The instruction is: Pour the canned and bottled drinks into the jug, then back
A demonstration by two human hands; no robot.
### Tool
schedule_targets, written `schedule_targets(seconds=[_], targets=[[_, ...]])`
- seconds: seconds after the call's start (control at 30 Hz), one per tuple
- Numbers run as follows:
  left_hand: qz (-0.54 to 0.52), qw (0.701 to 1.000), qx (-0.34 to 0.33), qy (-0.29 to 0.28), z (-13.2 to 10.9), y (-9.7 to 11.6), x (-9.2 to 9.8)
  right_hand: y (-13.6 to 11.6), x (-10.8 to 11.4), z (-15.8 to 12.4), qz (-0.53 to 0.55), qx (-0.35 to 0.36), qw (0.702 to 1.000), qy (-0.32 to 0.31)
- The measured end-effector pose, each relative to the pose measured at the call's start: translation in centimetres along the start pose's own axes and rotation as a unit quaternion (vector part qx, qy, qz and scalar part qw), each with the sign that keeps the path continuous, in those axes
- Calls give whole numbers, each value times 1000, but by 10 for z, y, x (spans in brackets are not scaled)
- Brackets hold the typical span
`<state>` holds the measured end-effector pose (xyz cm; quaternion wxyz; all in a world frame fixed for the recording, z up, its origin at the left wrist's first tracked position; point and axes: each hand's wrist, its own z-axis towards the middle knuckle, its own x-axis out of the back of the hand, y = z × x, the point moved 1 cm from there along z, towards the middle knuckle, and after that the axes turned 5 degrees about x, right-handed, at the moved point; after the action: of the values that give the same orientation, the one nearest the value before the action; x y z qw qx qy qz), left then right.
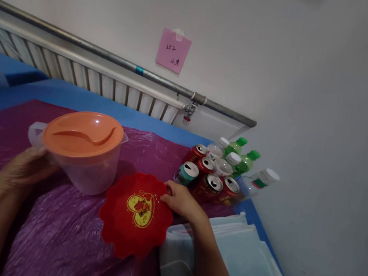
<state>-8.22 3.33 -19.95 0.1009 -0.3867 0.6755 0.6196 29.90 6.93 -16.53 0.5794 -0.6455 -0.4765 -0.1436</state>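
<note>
A translucent plastic pitcher with an orange lid stands upright on the purple plastic sheet. My left hand is against its left side, just below the handle, with the thumb up near the lid and the fingers curled along the wall, partly in shadow. To the right of the pitcher is a red scalloped plate with a yellow heart print. The right edge of this plate is pinched in my right hand, thumb over the rim; the fingers underneath are hidden.
Several opened drink cans and capped plastic bottles cluster at the right by the wall. Folded pale blue cloth lies at the lower right. Behind the blue surface run a radiator and a metal pipe.
</note>
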Motion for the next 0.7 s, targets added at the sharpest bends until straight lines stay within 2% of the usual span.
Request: schedule_targets(seconds=[0.17, 0.27, 0.37, 0.53, 0.7], targets=[[-28, 997, -4, 73, -11, 12, -25, 6, -2, 7, 130, 0, 990, -45], [-89, 990, -44, 97, -16, 22, -33, 5, -3, 5, 188, -7, 980, -63], [-95, 989, -86, 68, -19, 30, -35, 1, -3, 4, 221, -9, 973, -64], [-42, 994, -90, 41, -18, 32, -36, -11, -6, 1, 240, -4, 969, -65], [-15, 991, -130, 19, -6, 28, -27, -22, -22, -1, 230, -4, 968, -96]])
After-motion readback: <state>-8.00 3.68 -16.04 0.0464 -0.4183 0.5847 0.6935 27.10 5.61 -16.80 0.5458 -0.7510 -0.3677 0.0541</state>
